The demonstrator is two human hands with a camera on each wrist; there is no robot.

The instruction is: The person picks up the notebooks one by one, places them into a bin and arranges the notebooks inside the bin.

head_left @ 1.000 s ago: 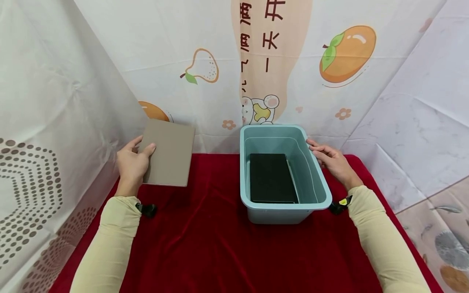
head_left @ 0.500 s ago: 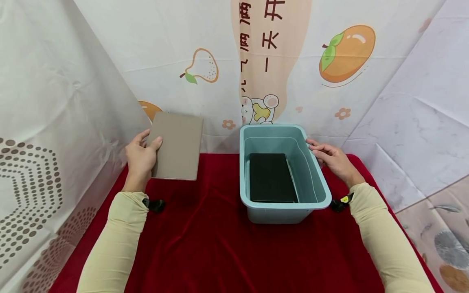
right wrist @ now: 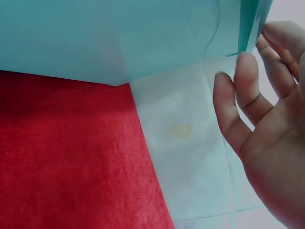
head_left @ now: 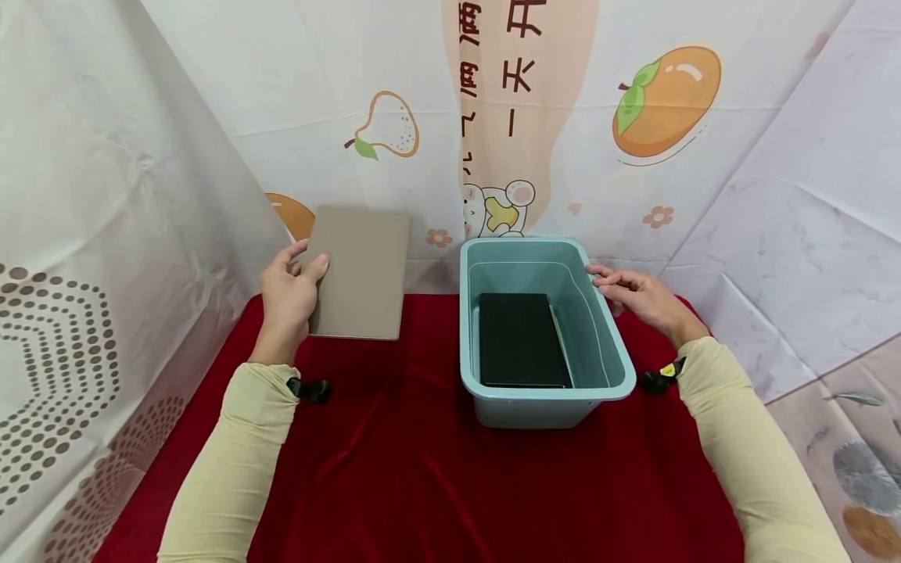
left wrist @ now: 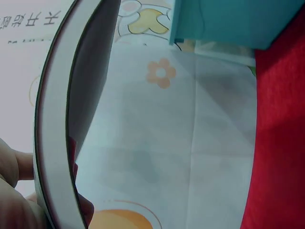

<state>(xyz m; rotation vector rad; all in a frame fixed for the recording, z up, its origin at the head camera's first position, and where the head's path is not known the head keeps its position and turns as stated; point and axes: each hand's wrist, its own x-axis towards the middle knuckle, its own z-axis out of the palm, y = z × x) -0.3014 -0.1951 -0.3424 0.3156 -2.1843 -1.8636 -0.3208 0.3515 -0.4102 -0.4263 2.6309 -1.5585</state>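
My left hand [head_left: 290,303] holds a hardcover notebook [head_left: 362,274] with a plain taupe cover by its left edge, thumb on the front. The notebook is raised above the table at the left of the bin, its thick white page block showing in the left wrist view. A light-blue plastic bin [head_left: 549,396] stands right of centre. Inside it lies a flat black notebook-like thing [head_left: 522,340], with a pale edge of something showing along its right side. My right hand [head_left: 644,301] touches the bin's right rim with loosely bent fingertips [right wrist: 248,71].
Dark red cloth [head_left: 422,469] covers the table. A white printed curtain [head_left: 303,86] hangs right behind the bin, with more curtains on both sides. Each wrist wears a small black camera, such as the left camera [head_left: 317,389].
My left hand has carried the taupe notebook rightward and slightly up, closer to the bin. The right hand stays at the rim, and the bin has not moved.
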